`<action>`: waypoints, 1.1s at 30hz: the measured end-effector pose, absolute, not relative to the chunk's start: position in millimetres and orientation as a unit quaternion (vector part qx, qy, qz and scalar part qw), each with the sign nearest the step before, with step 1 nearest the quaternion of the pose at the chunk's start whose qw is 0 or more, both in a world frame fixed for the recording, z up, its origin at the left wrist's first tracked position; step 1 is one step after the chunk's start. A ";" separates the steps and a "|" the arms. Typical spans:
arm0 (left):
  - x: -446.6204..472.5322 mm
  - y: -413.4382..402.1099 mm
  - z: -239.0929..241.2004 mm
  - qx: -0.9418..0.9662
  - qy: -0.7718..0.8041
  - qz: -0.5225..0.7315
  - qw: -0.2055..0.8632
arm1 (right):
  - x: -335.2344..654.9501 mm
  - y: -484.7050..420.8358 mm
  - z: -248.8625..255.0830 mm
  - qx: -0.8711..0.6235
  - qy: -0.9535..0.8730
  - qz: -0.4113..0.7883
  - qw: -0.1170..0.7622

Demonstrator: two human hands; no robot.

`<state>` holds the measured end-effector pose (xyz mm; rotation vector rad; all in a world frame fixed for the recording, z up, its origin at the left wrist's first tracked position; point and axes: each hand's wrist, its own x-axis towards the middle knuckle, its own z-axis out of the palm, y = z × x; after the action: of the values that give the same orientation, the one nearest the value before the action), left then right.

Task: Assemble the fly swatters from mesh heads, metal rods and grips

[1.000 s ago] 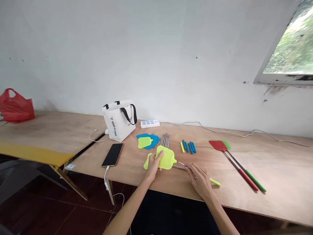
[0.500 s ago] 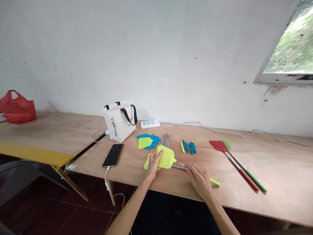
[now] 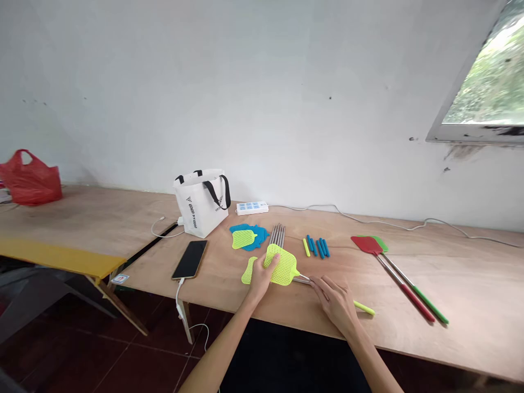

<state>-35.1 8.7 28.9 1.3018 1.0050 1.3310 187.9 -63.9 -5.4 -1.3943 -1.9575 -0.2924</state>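
My left hand (image 3: 260,278) grips a yellow mesh swatter head (image 3: 281,265) near the front edge of the plywood table (image 3: 450,284). My right hand (image 3: 336,303) is closed around a thin metal rod (image 3: 303,280) whose end meets the neck of that head. A yellow grip sleeve (image 3: 364,308) sticks out to the right of my right hand. Another yellow head (image 3: 247,271) lies under my left hand.
Behind lie blue swatter heads (image 3: 254,236) with a yellow one on top, a bundle of metal rods (image 3: 277,234), blue and yellow grip sleeves (image 3: 316,246), red (image 3: 395,275) and green (image 3: 413,284) finished swatters. A phone (image 3: 190,259), white tote bag (image 3: 200,202), power strip (image 3: 251,207), red bag (image 3: 30,180).
The yellow head and the rod end have come together; before, a gap showed between the head's neck and the rod. Both hands shifted slightly right.
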 end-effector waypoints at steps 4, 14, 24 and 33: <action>-33.8 5.8 29.6 0.568 0.400 0.551 0.462 | 188.8 -63.9 -5.5 -0.536 -0.766 -0.101 0.341; -24.1 -2.7 24.3 0.616 0.371 0.528 0.452 | 191.4 -64.3 -7.4 -0.523 -0.772 -0.079 0.352; -56.3 23.9 35.8 0.561 0.393 0.538 0.491 | 181.6 -62.0 -1.4 -0.543 -0.752 -0.136 0.348; -84.9 39.0 34.0 0.546 0.417 0.540 0.486 | 197.9 -54.3 -12.9 -0.583 -0.709 -0.197 0.344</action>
<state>-84.9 39.0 34.0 1.3276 1.0136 1.3147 197.9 -54.3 -12.9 -1.5151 -1.8427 -0.5109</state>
